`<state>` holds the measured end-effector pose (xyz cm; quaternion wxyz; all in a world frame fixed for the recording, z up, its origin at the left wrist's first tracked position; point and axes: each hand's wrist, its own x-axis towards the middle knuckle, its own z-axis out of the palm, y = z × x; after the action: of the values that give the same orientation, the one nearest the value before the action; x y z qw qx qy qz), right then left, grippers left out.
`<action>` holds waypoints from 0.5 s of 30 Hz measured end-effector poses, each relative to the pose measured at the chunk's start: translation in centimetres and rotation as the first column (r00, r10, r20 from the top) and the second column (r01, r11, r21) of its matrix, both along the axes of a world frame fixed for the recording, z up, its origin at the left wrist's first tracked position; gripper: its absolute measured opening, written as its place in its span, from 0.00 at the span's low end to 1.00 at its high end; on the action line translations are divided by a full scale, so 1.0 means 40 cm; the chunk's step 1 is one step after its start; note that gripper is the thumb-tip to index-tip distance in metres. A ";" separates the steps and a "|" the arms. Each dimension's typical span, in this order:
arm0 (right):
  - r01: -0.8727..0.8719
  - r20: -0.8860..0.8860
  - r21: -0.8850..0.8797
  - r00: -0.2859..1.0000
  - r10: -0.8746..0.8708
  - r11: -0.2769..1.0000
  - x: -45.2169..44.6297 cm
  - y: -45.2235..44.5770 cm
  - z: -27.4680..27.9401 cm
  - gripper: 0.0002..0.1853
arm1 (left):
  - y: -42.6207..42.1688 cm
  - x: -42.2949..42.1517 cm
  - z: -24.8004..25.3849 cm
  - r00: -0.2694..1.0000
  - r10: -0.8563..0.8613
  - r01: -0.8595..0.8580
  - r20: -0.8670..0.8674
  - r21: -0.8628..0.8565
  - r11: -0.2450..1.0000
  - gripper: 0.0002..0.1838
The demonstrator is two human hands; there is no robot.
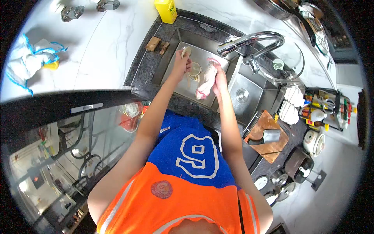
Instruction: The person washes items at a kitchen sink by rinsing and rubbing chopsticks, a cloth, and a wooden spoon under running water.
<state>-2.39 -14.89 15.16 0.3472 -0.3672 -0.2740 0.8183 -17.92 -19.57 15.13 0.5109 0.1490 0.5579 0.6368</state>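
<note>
Nearest us is our orange and blue shirt (187,183), and beyond it our right hand (220,81) is closed on a pink-edged white cloth (208,79) over the sink (205,50). Our left hand (182,65), fingers curled in, grips a pale disc (187,51) beside a glass (194,70); farther off, a yellow bottle (166,11) stands on the counter (128,23).

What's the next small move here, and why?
Probably bring the cloth in the right hand across to the small round piece in the left hand: both are held over the same sink basin, still apart, so wiping looks easy.
</note>
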 end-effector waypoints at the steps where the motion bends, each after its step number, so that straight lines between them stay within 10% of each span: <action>1: 0.006 -0.045 -0.041 0.999 -0.008 0.999 0.009 0.003 -0.002 0.16 | -0.003 0.012 0.014 0.999 0.011 -0.011 0.048 -0.003 1.000 0.08; 8: 0.011 -0.273 -0.252 0.958 -0.082 0.968 0.028 0.000 0.017 0.21 | -0.019 0.082 0.057 0.940 -0.152 0.176 0.307 -0.051 0.983 0.10; 12: 0.010 -0.455 0.006 0.890 -0.006 1.000 0.016 0.002 0.013 0.21 | -0.014 0.107 0.024 0.942 -0.227 0.228 0.246 0.024 0.973 0.12; 15: -0.041 -0.022 0.264 0.999 0.049 0.964 0.015 0.007 -0.007 0.12 | -0.002 0.099 -0.012 0.951 -0.279 0.276 0.136 0.041 0.960 0.12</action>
<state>-1.77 -14.61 14.86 0.3780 -0.3000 -0.3834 0.7875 -13.94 -19.67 14.64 0.6318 0.1861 0.4872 0.5735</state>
